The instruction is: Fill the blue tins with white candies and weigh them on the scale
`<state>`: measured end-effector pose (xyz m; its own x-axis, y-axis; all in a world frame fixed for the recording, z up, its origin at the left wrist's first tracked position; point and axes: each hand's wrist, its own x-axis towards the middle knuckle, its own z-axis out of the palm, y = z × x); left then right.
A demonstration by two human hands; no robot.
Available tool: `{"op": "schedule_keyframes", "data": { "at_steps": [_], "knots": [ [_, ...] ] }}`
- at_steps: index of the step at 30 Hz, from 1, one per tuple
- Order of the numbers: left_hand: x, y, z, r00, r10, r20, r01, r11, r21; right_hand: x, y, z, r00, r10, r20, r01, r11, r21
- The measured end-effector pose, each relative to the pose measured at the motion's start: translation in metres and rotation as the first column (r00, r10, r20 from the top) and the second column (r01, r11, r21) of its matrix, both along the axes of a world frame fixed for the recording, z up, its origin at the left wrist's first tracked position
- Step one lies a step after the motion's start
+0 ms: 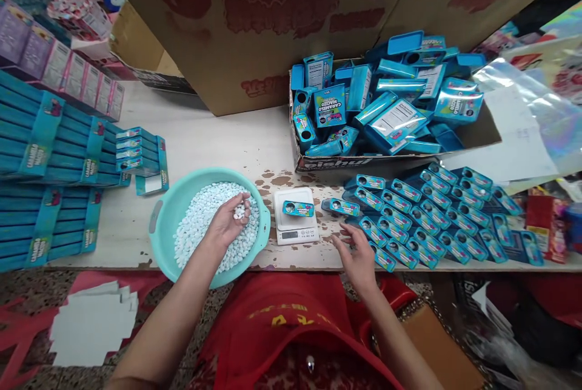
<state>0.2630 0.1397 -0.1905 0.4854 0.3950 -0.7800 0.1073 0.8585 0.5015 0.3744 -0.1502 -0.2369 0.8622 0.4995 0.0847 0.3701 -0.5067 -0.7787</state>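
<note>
My left hand [230, 220] is curled around several small white candies [239, 210] above a turquoise basin [157, 250] that holds a heap of the same candies [200, 214]. To the right of the basin stands a white digital scale [297, 236], with one blue candy box [297, 208] on its platform. My right hand [357, 253] has its fingers apart and holds nothing. It hovers near the table's front edge, just below a blue box [341, 206] lying at the left end of rows of upright boxes [409, 217] with round holes in their tops.
Behind the rows, a cardboard tray [345, 163] is piled with blue boxes. A large printed carton [273, 50] stands at the back. Blue display packs [45, 153] are stacked at the left. White cardboard sheets [93, 323] lie below the table at the lower left.
</note>
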Motion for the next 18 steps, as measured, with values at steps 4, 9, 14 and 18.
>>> {"op": "schedule_keyframes", "data": {
  "at_steps": [4, 9, 14, 18],
  "knots": [
    [0.001, -0.004, 0.002, 0.996, -0.089, 0.028, 0.086, 0.992, 0.093, 0.013, 0.001, 0.008, 0.978, 0.035, 0.206, -0.027, 0.999, -0.041],
    [0.003, -0.016, 0.003, 0.969, -0.247, 0.024, 0.239, 0.953, 0.185, 0.031, 0.01, 0.014, 0.94, 0.06, 0.335, -0.043, 0.997, -0.06],
    [0.008, -0.029, 0.002, 0.945, -0.328, 0.01, 0.317, 0.92, 0.23, 0.034, 0.014, 0.01, 0.949, 0.106, 0.298, -0.087, 0.993, -0.079],
    [0.017, -0.038, 0.004, 0.869, -0.472, -0.146, 0.487, 0.765, 0.422, 0.035, 0.011, 0.005, 0.955, 0.097, 0.281, -0.079, 0.994, -0.074]
  ]
}}
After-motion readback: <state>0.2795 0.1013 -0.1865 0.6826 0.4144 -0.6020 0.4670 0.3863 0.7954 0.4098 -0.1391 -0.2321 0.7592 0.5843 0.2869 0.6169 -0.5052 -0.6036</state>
